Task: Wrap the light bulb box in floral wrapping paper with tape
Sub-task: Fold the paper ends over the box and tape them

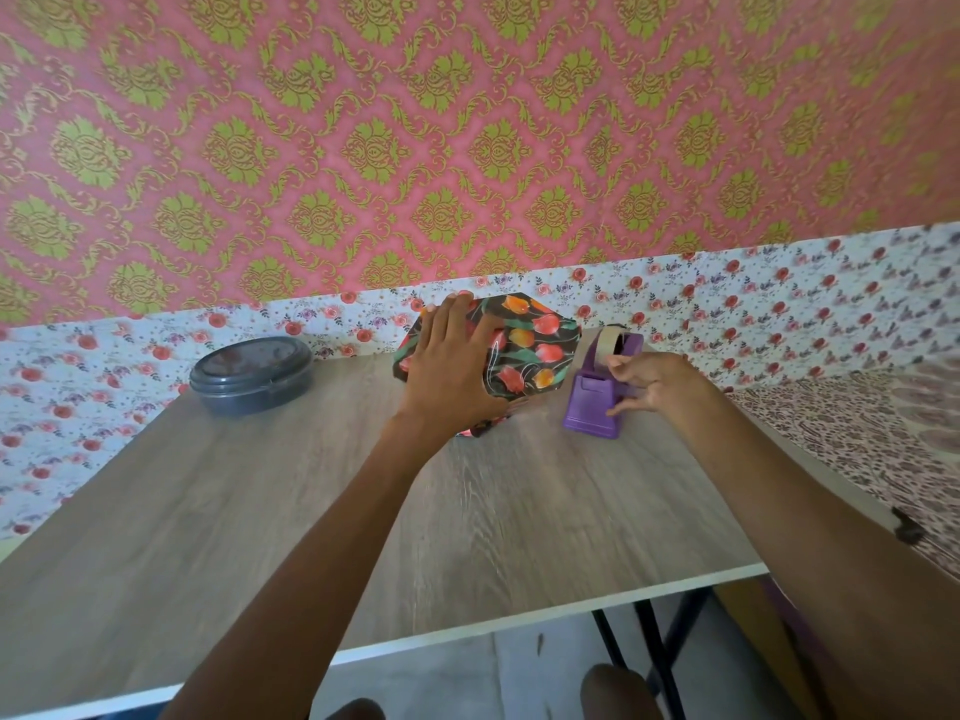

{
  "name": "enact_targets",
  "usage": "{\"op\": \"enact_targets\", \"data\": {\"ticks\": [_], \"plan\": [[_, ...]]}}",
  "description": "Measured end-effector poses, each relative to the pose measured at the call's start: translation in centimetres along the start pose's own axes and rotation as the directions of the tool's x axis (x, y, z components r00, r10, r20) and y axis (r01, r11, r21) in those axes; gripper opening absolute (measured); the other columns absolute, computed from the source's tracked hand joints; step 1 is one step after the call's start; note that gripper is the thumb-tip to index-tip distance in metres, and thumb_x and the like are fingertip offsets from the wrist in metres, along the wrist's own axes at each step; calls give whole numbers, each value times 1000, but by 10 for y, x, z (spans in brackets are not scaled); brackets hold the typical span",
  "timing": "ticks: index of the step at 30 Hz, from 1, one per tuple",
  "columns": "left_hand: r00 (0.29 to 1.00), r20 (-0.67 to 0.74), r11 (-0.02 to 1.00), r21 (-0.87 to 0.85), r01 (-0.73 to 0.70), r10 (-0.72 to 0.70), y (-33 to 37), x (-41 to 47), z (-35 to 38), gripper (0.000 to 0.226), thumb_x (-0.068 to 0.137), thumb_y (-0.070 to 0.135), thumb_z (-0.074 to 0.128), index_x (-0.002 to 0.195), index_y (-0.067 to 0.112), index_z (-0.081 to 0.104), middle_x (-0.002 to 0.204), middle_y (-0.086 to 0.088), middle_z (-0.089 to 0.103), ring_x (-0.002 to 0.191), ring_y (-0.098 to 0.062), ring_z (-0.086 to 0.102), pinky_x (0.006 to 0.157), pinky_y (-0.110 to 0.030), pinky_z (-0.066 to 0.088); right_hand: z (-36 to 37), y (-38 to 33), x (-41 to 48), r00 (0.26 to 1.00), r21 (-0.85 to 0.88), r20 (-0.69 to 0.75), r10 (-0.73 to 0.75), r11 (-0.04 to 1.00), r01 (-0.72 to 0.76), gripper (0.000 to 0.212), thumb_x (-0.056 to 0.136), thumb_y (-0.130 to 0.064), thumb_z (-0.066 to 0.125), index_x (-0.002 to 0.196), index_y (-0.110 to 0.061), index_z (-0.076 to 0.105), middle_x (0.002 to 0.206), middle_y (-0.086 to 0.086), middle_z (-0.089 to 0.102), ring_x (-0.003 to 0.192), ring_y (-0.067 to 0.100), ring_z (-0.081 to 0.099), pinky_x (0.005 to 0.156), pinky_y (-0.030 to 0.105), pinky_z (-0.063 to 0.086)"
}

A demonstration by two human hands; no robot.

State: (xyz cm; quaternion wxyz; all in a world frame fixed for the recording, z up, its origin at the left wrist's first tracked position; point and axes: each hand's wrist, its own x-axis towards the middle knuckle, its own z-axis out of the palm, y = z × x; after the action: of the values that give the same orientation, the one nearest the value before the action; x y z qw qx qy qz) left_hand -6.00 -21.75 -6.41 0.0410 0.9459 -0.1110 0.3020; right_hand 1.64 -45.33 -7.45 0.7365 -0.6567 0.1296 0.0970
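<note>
Black wrapping paper printed with orange and red tulips, folded around the light bulb box. Sits toward the far middle of a pale wood-grain table, close to the wall, one corner pointing away.

Left hand flat on top of the wrapped box, palm down. Fingers straight and spread wide, reaching to the far edge, thumb splayed to the right across the tulips; curled around nothing, only pressing down. Below the wrist, a bunched fold of the paper against the tabletop.

Just beside the box on its right, a purple tape dispenser, upright on the table, with a roll of tape at its top. Right hand against the dispenser's right side. Fingers bent and loosely gathered: upper fingertips up by the roll, one lower fingertip touching the purple body near the base. Too small and blurred to tell of any strip of tape pinched between them.

At the far left of the table, well apart from the box, a round grey lidded container. Behind everything, pink wallpaper with a green-gold damask pattern, and under it a white band scattered with small red flowers. To the right of the table, a cloth with a dark, busy print. Bare forearms reaching in from the bottom of the view, the left one crossing the middle of the table, the right one coming in from the lower right corner.
</note>
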Motion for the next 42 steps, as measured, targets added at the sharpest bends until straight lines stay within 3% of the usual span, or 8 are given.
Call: {"op": "enact_targets", "data": {"ticks": [3,8,13,19,28,36,40,42], "plan": [[1000,-20,1000,-12,-3,3,-1,-1,1,102,64,66,76,146,23,33,159,-15,19,149,-34,10,121,-48,3,4,0,-6,999,-15,-17,-44,999,43,37,96,-2,57,133,-1,55,134,8,59,122,27,54,72,56,53],[1000,-16,1000,-4,-1,1,-2,2,3,104,64,71,73,147,24,32,158,-15,19,149,-34,10,121,-47,3,12,14,3,992,48,-106,-73,996,79,6,89,1,65,94,-3,66,96,12,65,74,19,58,81,44,53],[1000,-6,1000,-8,8,-8,-4,4,5,102,64,68,75,146,25,31,159,-14,18,149,-35,9,121,-49,4,23,23,14,982,106,-177,-61,991,81,41,77,4,76,117,2,66,122,16,64,116,28,58,102,42,44],[1000,-13,1000,-26,3,-3,-7,3,5,104,64,72,72,147,24,31,158,-15,19,149,-35,10,121,-48,3,24,35,21,972,126,-224,-67,987,97,51,79,3,76,127,7,58,135,17,56,126,30,51,103,37,42],[1000,-9,999,-39,-5,4,-9,6,5,103,65,71,70,147,24,31,157,-16,20,148,-36,10,121,-49,3,26,46,31,910,-182,-370,-188,975,128,49,79,-14,82,120,3,63,117,14,66,92,24,63,80,29,55],[1000,2,1000,-13,-5,5,-11,9,9,101,64,64,77,146,26,30,158,-14,18,149,-35,9,121,-48,2,14,51,24,840,-655,-375,-392,753,59,33,78,-18,81,99,5,69,92,15,70,83,28,69,59,27,49],[1000,2,1000,-1,-6,6,-12,9,8,99,65,61,78,145,27,31,158,-13,18,149,-34,10,121,-47,2,7,61,13,748,-665,-290,-597,687,291,10,84,-16,76,85,-6,77,82,11,75,80,25,73,78,36,58],[1000,20,1000,27,-9,8,-13,10,8,99,66,61,78,146,28,30,159,-12,17,149,-33,8,121,-47,-1,10,59,-7,725,-559,-181,-665,676,481,8,85,-14,74,78,-12,78,71,6,74,66,19,72,71,35,60]]}}
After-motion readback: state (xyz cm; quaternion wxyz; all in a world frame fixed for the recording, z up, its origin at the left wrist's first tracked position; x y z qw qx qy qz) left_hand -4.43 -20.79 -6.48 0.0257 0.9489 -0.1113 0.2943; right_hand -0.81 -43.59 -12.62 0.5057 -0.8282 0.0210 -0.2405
